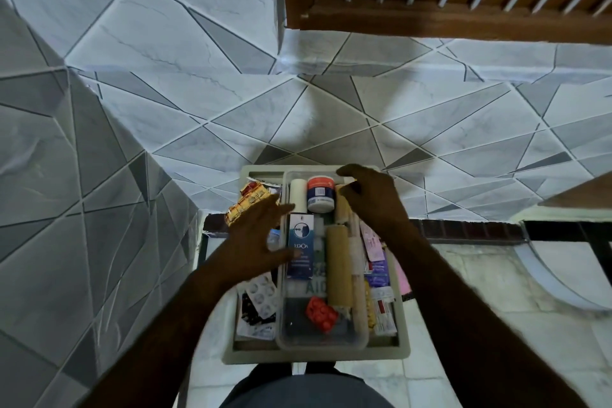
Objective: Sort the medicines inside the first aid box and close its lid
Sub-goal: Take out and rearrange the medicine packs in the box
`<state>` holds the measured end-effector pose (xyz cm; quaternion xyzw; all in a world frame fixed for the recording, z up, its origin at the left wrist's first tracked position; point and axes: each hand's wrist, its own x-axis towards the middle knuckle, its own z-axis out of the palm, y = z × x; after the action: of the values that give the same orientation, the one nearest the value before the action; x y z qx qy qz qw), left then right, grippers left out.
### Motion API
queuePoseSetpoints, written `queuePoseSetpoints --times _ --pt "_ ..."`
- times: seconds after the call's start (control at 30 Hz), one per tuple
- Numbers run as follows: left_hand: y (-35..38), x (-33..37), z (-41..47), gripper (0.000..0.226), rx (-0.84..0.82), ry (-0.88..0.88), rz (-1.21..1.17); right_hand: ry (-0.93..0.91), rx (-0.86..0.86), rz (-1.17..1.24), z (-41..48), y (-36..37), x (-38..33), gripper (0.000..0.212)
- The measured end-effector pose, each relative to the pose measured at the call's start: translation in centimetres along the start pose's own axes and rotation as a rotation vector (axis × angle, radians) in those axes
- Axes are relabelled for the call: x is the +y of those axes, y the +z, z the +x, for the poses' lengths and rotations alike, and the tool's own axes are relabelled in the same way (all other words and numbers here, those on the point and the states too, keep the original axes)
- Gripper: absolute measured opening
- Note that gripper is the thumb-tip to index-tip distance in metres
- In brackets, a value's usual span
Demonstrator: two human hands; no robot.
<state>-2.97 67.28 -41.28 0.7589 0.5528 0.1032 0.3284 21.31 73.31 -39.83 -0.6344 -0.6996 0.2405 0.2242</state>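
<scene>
First aid box (238, 353): open, in front of the person, clear inner tray (319, 339) seated inside.
Left hand (255, 242): fingers spread, released, over the box's left compartment.
Right hand (371, 195): fingers curled on the tray's far rim.
White jar (320, 194): in the tray's far end.

Left hand (255, 238) hides yellow strips (245, 204)

Dim, cool, bluish light overall. Brightest on the tiled wall (205, 53) up top; soft shadow pooling just above the box (316, 354). Both hands (255, 238) nearly silhouetted, left one motion-blurred. Strong wide-angle bending at edges. No glare. Small labels unreadable, slightly soft.
</scene>
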Motion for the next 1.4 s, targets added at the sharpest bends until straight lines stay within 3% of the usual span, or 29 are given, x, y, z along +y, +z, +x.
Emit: queuePoseSetpoints --times 0.07,0.13,0.37,0.67,1.03,1.17,1.4 --pt "-0.9 -1.0 -0.5 0.063 0.172 -0.102 -0.219 0.041 0.063 0.066 -0.6 -1.3 0.7 0.030" --pt "-1.1 -2.2 -1.2 0.048 0.249 -0.217 -0.236 0.085 0.102 0.090 -1.4 -2.2 1.8 0.027" --pt "1.8 -4.5 -4.0 0.032 0.233 -0.413 -0.081 0.367 0.090 0.044 -5.5 -1.5 7.3 0.020" --pt "3.3 -4.4 -5.4 0.031 0.342 -0.584 -0.201 0.403 -0.081 0.014 -8.0 2.1 6.8 0.032" --pt "3.2 -4.3 -4.6 0.032 0.343 -0.651 -0.308 0.358 -0.057 -0.094 -8.1 2.7 5.7 0.033" --pt "2.5 -4.8 -3.0 0.030 0.368 -0.639 -0.279 0.404 -0.051 -0.019 -7.6 2.9 5.9 0.031" --pt "1.1 -4.9 -0.1 0.035 0.441 -0.683 -0.325 0.422 0.049 0.033 -6.0 2.2 6.0 0.012"
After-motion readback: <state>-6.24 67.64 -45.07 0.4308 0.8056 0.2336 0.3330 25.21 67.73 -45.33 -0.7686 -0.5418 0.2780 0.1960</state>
